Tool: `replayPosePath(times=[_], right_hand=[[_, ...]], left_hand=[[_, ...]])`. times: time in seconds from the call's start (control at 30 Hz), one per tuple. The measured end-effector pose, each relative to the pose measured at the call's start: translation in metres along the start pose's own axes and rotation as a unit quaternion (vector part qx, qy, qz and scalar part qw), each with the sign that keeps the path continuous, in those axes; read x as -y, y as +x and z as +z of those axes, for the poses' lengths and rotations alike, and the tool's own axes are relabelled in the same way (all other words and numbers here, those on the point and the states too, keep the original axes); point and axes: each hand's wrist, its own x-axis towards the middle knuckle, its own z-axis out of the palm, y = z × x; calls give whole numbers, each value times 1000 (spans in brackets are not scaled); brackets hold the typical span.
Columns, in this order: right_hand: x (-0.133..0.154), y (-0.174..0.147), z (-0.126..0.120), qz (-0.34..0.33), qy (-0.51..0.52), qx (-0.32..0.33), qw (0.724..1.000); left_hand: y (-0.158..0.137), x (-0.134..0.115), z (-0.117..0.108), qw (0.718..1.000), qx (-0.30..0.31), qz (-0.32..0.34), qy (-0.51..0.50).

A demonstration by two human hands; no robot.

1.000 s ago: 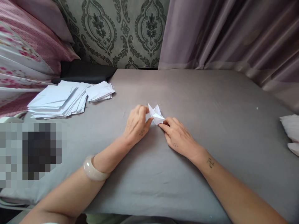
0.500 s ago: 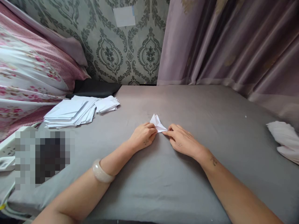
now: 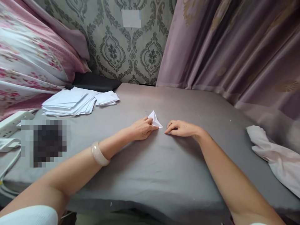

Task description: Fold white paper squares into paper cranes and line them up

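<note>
A small piece of folded white paper [image 3: 154,118], pointed at the top and at its right corner, rests on the grey cloth. My left hand [image 3: 142,127] holds it down from the left, fingers bent over its lower left part, which they hide. A pale bangle [image 3: 99,153] circles my left wrist. Just right of the paper, apart from it, my right hand [image 3: 180,128] hovers low over the cloth. Its fingers are loosely bent with a gap by the thumb, and I see nothing in them.
Stacks of white paper sheets [image 3: 67,101] and smaller pieces [image 3: 107,98] lie at the back left, by a black item [image 3: 96,82]. A power strip [image 3: 14,123] and a blurred-out dark object [image 3: 48,140] are at left. Pale cloth [image 3: 269,151] lies at right.
My right hand has let go of the paper's right corner and moved a little to the right. The left hand stays on the paper. The view has shifted slightly.
</note>
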Motion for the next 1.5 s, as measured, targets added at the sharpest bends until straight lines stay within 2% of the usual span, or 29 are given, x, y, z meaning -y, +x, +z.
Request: replayPosePath(times=[0.07, 0.13, 0.2, 0.27, 0.37, 0.6, 0.77, 0.83, 0.97, 1.1, 1.17, 1.2, 1.23, 1.33, 1.37, 1.4, 1.5], right_hand=[[-1, 8, 1, 31, 40, -61, 997], [-1, 18, 8, 69, 58, -175, 980], [2, 27, 20, 71, 59, -243, 966], [7, 32, 33, 70, 63, -285, 954], [14, 31, 48, 63, 78, -324, 941], [18, 27, 57, 12, 74, -342, 937], [20, 31, 59, -4, 80, -338, 938], [22, 31, 59, -5, 92, -342, 935], [28, 27, 55, -8, 180, -347, 920], [34, 24, 50, -14, 290, -339, 895], [34, 22, 45, -15, 330, -343, 879], [33, 21, 43, -13, 345, -360, 867], [32, 20, 40, -12, 358, -385, 851], [29, 16, 36, -6, 371, -474, 799], [29, 15, 36, -3, 365, -488, 793], [30, 14, 38, 1, 355, -492, 795], [37, 15, 51, -3, 324, -466, 824]], left_hand=[[-1, -2, 0, 1000, 1, 4, 14], [-4, -6, 3, 1000, -14, 0, 27], [-8, -10, 8, 997, -57, -36, 21], [-11, -14, 10, 995, -81, -60, 7], [-14, -17, 9, 994, -71, -87, -1], [-12, -2, -1, 985, -88, -123, -85], [-8, 14, 0, 976, -187, -110, -21], [-5, 18, 1, 976, -201, -86, -7], [-2, 18, 2, 977, -198, -59, -54], [0, 4, -3, 956, -210, -98, -182], [0, -4, -8, 928, -218, -126, -275], [0, -8, -10, 903, -226, -146, -334], [0, -11, -11, 866, -235, -175, -405], [0, -13, -10, 696, -271, -287, -599], [0, -12, -9, 646, -282, -317, -634], [0, -10, -8, 613, -288, -339, -653], [0, -6, -3, 558, -323, -374, -667]])
